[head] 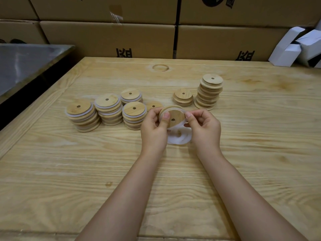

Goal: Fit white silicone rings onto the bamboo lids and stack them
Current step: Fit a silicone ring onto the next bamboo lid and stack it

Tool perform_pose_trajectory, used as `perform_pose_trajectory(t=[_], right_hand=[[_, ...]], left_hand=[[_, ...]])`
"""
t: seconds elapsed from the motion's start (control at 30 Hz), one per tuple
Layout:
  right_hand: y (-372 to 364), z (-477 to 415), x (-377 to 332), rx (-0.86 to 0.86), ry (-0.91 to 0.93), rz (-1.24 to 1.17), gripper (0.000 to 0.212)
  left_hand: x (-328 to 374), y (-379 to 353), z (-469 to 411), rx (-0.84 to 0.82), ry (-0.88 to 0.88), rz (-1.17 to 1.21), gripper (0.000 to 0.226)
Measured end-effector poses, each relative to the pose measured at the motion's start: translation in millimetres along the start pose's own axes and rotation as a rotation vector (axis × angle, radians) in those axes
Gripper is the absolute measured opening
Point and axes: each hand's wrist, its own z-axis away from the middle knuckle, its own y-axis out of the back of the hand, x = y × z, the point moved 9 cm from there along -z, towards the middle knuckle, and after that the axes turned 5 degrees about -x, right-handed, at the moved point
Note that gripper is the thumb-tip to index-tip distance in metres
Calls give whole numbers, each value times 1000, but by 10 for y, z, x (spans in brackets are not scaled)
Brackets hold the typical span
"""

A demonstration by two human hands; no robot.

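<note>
— How many lids does the person hold?
— One. The held lid (173, 117) is tilted up between both hands, its holed face towards the camera. The left hand (153, 126) grips its left edge, thumb pressed on the face. The right hand (203, 126) pinches a white ring (178, 125) against the right edge. The ring lies partly round the rim and sags below it.
— Any spare rings?
— A heap of loose rings (180, 138) lies on the surface (86, 171) directly beneath the fingers (152, 110). They overlap too much to count.
— And the stacks?
— Four ringed stacks (81, 115) stand left of the fingers. A single lid (153, 105) shows just beyond the left fingers. Two bare stacks (209, 92) stand beyond the right fingers, one low and one tall.
— Further out?
— Cardboard cartons (107, 39) line the far side. Some white boxes (286, 49) are heaped far right, and a grey metal top (26, 63) sits off left.
</note>
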Motion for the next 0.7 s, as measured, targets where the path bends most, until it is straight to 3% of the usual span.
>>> perform_pose_trajectory(t=[0.3, 0.7], right_hand=[[-50, -38, 77, -112, -26, -26, 19], [-120, 52, -106, -113, 127, 137, 24]], left_hand=[[-71, -13, -35, -43, 62, -1, 6], [83, -112, 0, -133, -93, -183, 13]])
